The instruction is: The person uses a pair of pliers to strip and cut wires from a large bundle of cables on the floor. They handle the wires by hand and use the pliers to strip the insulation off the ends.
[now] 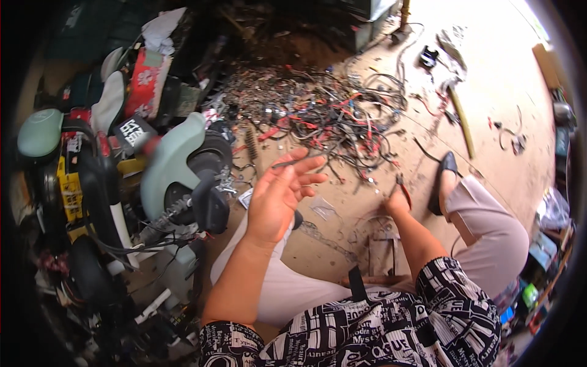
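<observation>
My left hand (284, 189) is raised over the floor, fingers curled, pinching a thin dark wire (307, 159) between thumb and fingers. My right hand (398, 200) is low to the right, closed round a pair of pliers (400, 183) with reddish handles, jaws pointing away from me. Beyond both hands lies a tangled heap of black, red and grey cables (342, 120) mixed with small scrap. A short coil spring (250, 144) lies to the left of the heap.
Scooter parts with a pale green shell (165, 176), black tyres and a red panel (145, 81) crowd the left. A yellowish rod (461, 122) and a black part (428, 56) lie at upper right. My bent legs flank the work spot; bagged items (552, 208) line the right edge.
</observation>
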Demonstrator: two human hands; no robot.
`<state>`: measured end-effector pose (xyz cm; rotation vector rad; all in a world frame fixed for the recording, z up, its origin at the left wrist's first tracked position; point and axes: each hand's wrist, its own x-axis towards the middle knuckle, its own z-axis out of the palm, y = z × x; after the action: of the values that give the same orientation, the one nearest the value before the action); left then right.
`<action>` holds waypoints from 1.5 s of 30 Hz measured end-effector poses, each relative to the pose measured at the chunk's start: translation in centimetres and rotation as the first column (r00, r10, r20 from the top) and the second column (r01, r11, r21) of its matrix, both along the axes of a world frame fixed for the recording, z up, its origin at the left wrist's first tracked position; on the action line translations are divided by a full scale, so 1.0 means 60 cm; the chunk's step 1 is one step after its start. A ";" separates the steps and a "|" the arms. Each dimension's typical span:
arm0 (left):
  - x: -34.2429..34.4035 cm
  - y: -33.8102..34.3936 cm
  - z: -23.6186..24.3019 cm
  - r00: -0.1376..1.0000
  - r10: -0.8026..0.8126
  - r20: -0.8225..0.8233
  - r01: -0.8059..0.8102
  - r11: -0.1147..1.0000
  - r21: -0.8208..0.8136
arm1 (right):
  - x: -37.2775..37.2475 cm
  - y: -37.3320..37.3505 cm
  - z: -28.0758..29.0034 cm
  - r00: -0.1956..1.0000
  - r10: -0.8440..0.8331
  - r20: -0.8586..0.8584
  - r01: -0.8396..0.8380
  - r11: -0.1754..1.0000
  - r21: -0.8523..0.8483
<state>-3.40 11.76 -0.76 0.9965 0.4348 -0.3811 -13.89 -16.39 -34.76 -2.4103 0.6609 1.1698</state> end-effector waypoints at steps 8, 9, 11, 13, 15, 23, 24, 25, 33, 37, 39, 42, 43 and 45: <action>-0.002 0.009 -0.014 0.998 0.054 -0.022 -0.047 0.967 0.251 | 0.027 -0.008 0.012 0.995 -0.102 0.009 0.103 0.994 -0.036; -0.002 0.009 -0.021 0.999 0.050 -0.009 -0.046 0.958 0.282 | 0.018 -0.014 -0.012 0.979 -0.193 0.070 0.193 0.981 0.006; 0.001 -0.003 -0.016 0.997 0.076 0.008 -0.074 0.935 0.348 | 0.031 -0.023 0.001 0.921 -0.345 0.179 0.339 0.939 0.065; 0.004 -0.008 -0.016 0.996 0.038 0.083 -0.071 0.891 0.448 | 0.035 -0.031 0.023 0.909 -0.370 0.193 0.351 0.928 0.125; 0.006 -0.007 -0.018 0.984 -0.026 0.178 -0.084 0.808 0.583 | 0.030 -0.028 0.052 0.835 -0.426 0.348 0.447 0.894 0.022; 0.018 -0.030 0.024 0.919 0.028 0.394 -0.185 0.911 0.368 | 0.113 0.000 0.244 0.676 -0.677 0.289 0.409 0.672 0.617; 0.020 -0.032 0.024 0.910 0.028 0.414 -0.190 0.915 0.355 | 0.135 0.000 0.274 0.678 -0.644 0.354 0.295 0.680 0.672; 0.029 -0.042 0.023 0.913 0.013 0.409 -0.186 0.903 0.387 | 0.164 -0.015 0.287 0.661 -0.665 0.347 0.317 0.667 0.674; 0.028 -0.056 0.034 0.938 -0.043 0.343 -0.119 0.891 0.437 | 0.238 -0.002 0.607 0.761 -0.616 0.202 -0.064 0.239 0.969; 0.022 -0.072 0.032 0.953 -0.088 0.289 -0.053 0.892 0.449 | 0.224 0.017 0.641 0.905 -0.424 -0.025 -0.040 -0.144 0.989; 0.024 -0.078 0.023 0.954 -0.098 0.283 -0.036 0.901 0.431 | 0.225 0.036 0.634 0.940 -0.315 -0.129 0.067 -0.199 0.978; 0.029 -0.070 -0.004 0.943 -0.161 0.290 0.003 0.878 0.479 | 0.215 0.071 0.621 0.971 -0.228 -0.067 0.037 -0.133 0.990; 0.031 -0.072 -0.005 0.945 -0.176 0.275 0.020 0.873 0.488 | 0.214 0.070 0.613 0.981 -0.181 0.062 -0.048 0.084 0.995; 0.033 -0.079 -0.004 0.958 -0.096 0.271 -0.022 0.916 0.400 | 0.198 0.066 0.609 0.852 -0.095 0.515 -0.438 0.410 0.800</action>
<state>-1.42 7.03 -0.97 1.4400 0.2323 -0.1767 -2.01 -12.41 1.77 -1.6425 -0.3959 0.6078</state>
